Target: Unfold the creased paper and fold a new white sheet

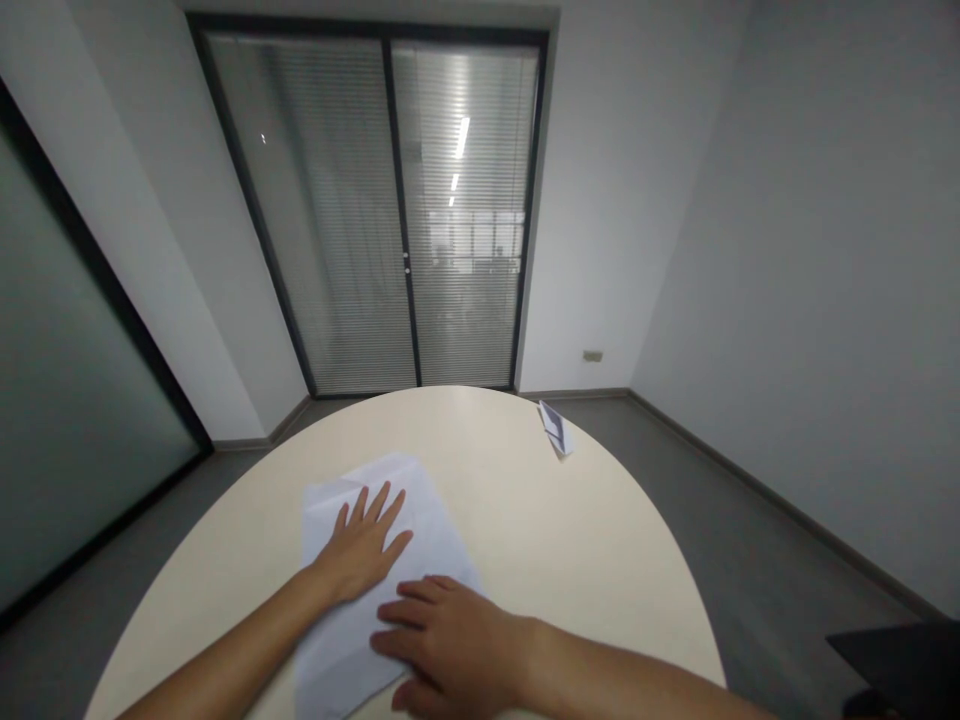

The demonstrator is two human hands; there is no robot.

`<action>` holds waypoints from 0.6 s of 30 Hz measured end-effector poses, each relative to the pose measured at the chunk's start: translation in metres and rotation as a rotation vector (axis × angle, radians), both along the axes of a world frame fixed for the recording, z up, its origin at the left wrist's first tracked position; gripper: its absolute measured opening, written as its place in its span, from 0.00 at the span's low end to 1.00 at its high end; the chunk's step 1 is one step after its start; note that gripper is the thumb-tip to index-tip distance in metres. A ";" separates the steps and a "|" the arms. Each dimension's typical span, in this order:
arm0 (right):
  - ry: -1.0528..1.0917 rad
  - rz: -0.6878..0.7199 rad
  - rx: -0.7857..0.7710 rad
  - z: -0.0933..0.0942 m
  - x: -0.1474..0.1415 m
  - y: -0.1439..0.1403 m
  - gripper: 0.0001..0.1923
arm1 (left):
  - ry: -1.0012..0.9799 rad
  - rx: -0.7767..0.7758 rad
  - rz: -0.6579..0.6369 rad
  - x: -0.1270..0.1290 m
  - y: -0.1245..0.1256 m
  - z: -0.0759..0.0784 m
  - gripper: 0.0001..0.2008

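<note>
A white sheet of paper (442, 510) with faint creases lies on the round table (525, 540), its near part partly covered by my arms and hands. My left hand (364, 550) rests palm down on the sheet's upper middle, fingers spread. Closer to me, my right hand (450, 640) is over the sheet's right edge, its fingers pointing left and slightly bent apart. Neither hand grips anything that I can see.
A folded piece of white paper (555, 430) sits at the table's far right edge. Beyond the table are a glass door with blinds (465, 300) and white walls. A dark object (900, 660) shows at the lower right.
</note>
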State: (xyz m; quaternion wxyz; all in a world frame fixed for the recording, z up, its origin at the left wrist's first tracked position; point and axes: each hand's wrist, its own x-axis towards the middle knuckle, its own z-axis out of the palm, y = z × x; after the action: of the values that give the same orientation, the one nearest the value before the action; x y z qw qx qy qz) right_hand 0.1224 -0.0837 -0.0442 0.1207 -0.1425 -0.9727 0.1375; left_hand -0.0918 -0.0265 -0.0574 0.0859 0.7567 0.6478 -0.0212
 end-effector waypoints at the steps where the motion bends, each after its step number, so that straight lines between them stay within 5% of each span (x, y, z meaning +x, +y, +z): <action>1: 0.006 0.012 0.000 -0.001 0.003 0.005 0.25 | 0.008 0.022 -0.001 0.000 -0.001 -0.002 0.35; 4: 0.041 -0.181 0.005 0.007 0.024 0.039 0.19 | 0.000 0.061 -0.005 0.001 -0.002 -0.007 0.36; 8: 0.151 -0.959 0.155 0.020 0.079 0.110 0.17 | -0.055 0.116 0.028 0.002 0.002 -0.015 0.34; 11: 0.144 -1.403 0.140 0.013 0.121 0.148 0.23 | -0.096 0.141 0.096 0.007 0.006 -0.021 0.34; 13: 0.127 -1.533 -0.021 0.003 0.140 0.160 0.23 | -0.119 0.157 0.152 0.014 0.008 -0.020 0.35; 18: 0.167 -1.548 -0.119 -0.011 0.156 0.165 0.21 | -0.325 0.249 0.185 0.040 0.011 -0.004 0.34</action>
State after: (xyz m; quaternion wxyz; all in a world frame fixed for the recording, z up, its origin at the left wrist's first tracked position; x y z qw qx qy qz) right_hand 0.2788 0.0815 -0.0549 0.2474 -0.7760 -0.5752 0.0765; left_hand -0.0515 -0.0152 -0.0612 0.0966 0.6923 0.6896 0.1893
